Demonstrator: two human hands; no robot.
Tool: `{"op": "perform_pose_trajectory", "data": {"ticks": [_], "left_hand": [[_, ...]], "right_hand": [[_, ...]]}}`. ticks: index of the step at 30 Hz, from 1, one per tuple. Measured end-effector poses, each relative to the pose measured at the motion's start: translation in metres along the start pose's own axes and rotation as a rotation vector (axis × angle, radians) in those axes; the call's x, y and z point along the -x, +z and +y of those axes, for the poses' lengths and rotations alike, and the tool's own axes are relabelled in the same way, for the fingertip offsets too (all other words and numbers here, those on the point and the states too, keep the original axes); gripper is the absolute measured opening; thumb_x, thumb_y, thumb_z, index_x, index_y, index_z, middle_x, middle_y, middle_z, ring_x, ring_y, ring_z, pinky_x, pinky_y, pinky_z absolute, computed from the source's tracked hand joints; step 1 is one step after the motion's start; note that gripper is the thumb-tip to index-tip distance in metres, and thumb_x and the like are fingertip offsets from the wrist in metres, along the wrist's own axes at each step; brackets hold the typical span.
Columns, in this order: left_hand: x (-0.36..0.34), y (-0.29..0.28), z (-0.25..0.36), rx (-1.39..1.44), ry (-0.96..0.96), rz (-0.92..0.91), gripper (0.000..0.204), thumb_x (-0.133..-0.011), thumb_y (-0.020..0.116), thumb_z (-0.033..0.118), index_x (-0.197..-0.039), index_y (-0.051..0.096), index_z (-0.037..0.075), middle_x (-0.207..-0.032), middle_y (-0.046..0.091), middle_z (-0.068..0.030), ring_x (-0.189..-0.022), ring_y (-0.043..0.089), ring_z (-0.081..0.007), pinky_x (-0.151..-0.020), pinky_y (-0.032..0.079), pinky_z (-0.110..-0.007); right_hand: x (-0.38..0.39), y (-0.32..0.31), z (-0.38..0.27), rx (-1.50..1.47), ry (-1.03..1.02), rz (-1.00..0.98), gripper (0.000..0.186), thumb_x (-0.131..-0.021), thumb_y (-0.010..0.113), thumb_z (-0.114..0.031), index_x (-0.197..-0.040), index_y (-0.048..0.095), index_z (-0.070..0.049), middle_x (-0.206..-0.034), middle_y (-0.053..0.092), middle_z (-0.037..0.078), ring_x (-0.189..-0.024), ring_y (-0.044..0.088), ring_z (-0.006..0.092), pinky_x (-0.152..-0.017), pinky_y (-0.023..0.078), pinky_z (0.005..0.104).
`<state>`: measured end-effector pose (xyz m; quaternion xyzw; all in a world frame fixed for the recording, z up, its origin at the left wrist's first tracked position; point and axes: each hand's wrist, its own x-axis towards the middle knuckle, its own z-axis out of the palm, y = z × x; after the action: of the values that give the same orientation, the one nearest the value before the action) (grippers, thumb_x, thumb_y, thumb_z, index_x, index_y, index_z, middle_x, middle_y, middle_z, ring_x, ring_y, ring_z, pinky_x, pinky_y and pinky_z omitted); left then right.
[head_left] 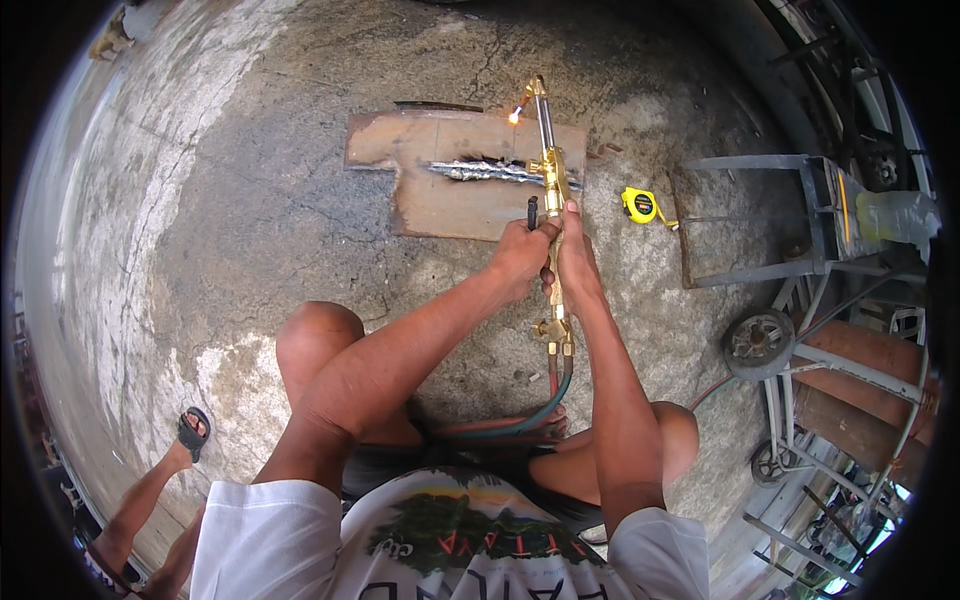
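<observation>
A brass cutting torch (pixel 553 178) runs away from me above the floor, its head over the far part of a rusty steel plate (pixel 450 212). A small orange flame (pixel 514 118) glows at its tip. My left hand (pixel 522 258) closes on the torch handle from the left; a small dark piece (pixel 532 211) sticks up beside its fingers, its kind unclear. On the handle's right side, my right hand (pixel 577 258) is wrapped round it, thumb pointing forward. Across the plate lies a rough, bright silvery streak (pixel 480 172) with blackened edges. Hoses (pixel 545 412) trail from the torch's near end.
Right of the plate, a yellow tape measure (pixel 640 206) lies on the stained concrete. Farther right stand a metal frame (pixel 750 220) and a wheeled cart (pixel 790 365) with rust-coloured cylinders (pixel 850 420). At the lower left is another person's sandalled foot (pixel 194 430).
</observation>
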<state>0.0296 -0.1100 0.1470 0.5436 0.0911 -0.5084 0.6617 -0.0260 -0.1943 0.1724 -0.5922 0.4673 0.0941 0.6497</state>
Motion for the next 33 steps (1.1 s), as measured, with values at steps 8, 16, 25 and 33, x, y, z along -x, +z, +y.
{"op": "perform_pose_trajectory", "data": {"ticks": [8,16,25,33], "left_hand": [[-0.007,-0.005,-0.002,-0.027,0.006,-0.009,0.026,-0.105,0.048,0.02,-0.097,0.061,-0.001,-0.069,0.053,-0.0074,-0.051,0.052,-0.018,-0.041,0.045,-0.035],[-0.002,-0.001,-0.005,-0.021,0.004,0.023,0.028,-0.107,0.048,0.021,-0.094,0.061,0.0,-0.069,0.055,-0.0069,-0.051,0.051,-0.0172,-0.041,0.045,-0.035],[0.001,-0.014,0.007,-0.061,-0.016,-0.007,0.029,-0.107,0.048,0.022,-0.092,0.061,0.001,-0.07,0.058,-0.0073,-0.054,0.053,-0.0175,-0.045,0.044,-0.035],[-0.034,-0.018,-0.021,-0.027,0.026,-0.058,0.028,-0.106,0.045,0.02,-0.108,0.063,-0.001,-0.096,0.068,-0.0126,-0.08,0.068,-0.022,-0.063,0.054,-0.038]], "right_hand": [[-0.005,0.005,0.003,0.022,-0.005,0.015,0.075,-0.099,0.025,-0.073,-0.101,0.06,-0.007,-0.064,0.045,0.001,-0.047,0.043,0.0133,-0.041,0.037,0.0322],[-0.008,0.004,0.011,0.042,0.004,0.017,0.079,-0.101,0.021,-0.069,-0.102,0.065,-0.003,-0.062,0.046,0.002,-0.047,0.043,0.0139,-0.041,0.04,0.0325],[-0.008,0.017,0.005,0.015,0.003,0.033,0.08,-0.1,0.022,-0.069,-0.1,0.066,-0.003,-0.061,0.047,0.002,-0.046,0.044,0.0139,-0.039,0.04,0.0327],[-0.062,0.005,0.051,0.239,-0.284,0.129,0.08,-0.102,0.023,-0.063,-0.101,0.069,0.002,-0.081,0.069,0.023,-0.064,0.068,0.0303,-0.053,0.052,0.0419]]}}
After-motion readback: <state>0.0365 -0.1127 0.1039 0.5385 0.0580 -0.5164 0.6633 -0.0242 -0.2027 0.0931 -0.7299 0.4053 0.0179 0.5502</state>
